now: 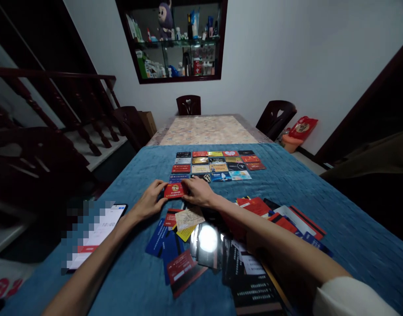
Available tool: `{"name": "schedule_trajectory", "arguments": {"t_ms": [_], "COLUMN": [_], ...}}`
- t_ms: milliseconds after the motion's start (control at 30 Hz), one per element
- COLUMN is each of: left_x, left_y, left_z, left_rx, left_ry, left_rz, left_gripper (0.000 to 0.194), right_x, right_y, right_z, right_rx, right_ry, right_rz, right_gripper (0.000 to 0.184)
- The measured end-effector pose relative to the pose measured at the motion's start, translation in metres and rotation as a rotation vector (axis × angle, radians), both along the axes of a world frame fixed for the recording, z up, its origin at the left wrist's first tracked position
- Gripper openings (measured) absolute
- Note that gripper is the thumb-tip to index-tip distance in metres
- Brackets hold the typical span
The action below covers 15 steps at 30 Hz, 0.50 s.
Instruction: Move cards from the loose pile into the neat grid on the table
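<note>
A red card [175, 191] with a round gold emblem lies nearly flat between my two hands. My left hand [151, 200] grips its left edge with thumb and fingers. From the other side, my right hand [200, 191] has its fingers on the card's right edge. Just beyond it is a blue card [179, 177], the nearest of the left column. Neat rows of cards extend past that, among them a white one with a red heart [230, 153] and a light blue one [240, 175]. My right hand partly covers a black card with a white diamond-like figure [205, 177].
Loose overlapping cards, such as a dark red one [184, 270] and a beige one [190, 218], spread under and around my right forearm. A phone [104, 237], partly blurred out, lies at the left. The blue tablecloth [129, 272] covers the near table; chairs stand around the far end.
</note>
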<state>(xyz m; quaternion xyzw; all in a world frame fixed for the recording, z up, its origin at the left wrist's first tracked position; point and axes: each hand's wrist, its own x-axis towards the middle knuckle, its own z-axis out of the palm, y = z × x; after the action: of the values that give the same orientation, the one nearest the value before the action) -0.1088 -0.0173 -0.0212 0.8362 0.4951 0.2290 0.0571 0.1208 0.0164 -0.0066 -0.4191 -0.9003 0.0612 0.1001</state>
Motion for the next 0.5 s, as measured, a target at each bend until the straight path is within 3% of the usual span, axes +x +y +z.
{"name": "schedule_trajectory", "arguments": {"t_ms": [500], "left_x": [0.000], "left_y": [0.012], "left_z": [-0.008], "left_rx": [-0.077], "left_ry": [0.030], "left_rz": [-0.047], "left_gripper": [0.038], "right_x": [0.000], "right_y": [0.001], "right_z": [-0.004], "right_rx": [-0.037], "right_ry": [-0.022], "right_rz": [-0.057], "right_gripper": [0.045]}}
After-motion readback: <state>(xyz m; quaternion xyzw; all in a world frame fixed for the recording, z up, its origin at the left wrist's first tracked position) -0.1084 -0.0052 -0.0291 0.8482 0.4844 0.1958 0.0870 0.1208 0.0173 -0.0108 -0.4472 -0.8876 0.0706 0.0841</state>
